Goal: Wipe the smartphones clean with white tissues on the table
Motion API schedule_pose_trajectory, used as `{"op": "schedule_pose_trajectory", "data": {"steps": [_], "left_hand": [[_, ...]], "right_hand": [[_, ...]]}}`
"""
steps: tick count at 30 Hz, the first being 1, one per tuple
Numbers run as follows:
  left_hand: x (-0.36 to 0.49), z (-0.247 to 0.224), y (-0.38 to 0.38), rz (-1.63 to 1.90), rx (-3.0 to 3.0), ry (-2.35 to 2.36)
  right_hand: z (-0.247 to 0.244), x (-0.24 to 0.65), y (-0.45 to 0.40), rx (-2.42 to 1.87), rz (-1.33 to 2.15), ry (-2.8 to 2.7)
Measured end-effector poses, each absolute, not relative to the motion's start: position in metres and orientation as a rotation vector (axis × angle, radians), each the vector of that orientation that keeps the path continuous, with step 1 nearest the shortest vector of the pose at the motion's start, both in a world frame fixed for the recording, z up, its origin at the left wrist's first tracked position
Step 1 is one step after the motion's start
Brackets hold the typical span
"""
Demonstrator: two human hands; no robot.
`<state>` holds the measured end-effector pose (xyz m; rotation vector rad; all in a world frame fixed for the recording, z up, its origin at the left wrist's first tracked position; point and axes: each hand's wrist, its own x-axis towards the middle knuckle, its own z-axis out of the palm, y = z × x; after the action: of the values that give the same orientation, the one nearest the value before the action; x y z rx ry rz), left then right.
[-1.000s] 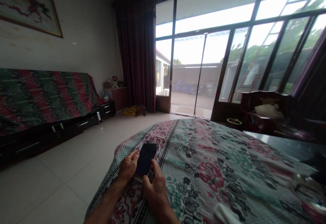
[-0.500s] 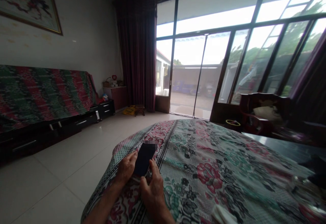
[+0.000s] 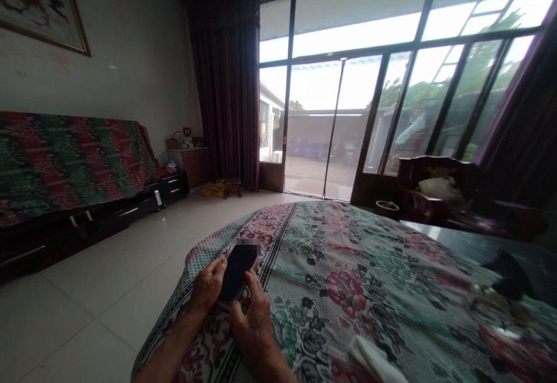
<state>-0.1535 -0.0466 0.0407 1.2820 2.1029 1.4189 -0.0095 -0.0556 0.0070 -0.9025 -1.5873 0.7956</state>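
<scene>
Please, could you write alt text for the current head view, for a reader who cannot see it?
A person's bare left hand and bare right hand hold a dark, flat, rectangular phone above a grey-green and red floral cloth. Beyond are a dark purple fabric curtain and bright, dark-framed glass windows.

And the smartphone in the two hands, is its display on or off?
Cannot tell for sure: the smartphone shows a plain, dark face, but its top end is pixelated.

The person's bare forearms (image 3: pixel 174 338) extend forward, with the left hand (image 3: pixel 208 285) curled inward and the right hand (image 3: pixel 255 315), slightly lower, facing it in a similar grip.
</scene>
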Motion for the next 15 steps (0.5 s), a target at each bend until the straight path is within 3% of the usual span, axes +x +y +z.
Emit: {"op": "schedule_pose_trajectory", "data": {"steps": [15], "left_hand": [[-0.137,0.046,-0.067,1.646,1.369,2.264]], "right_hand": [[0.027,0.036,-0.075,-1.039,0.693,-1.831]]}}
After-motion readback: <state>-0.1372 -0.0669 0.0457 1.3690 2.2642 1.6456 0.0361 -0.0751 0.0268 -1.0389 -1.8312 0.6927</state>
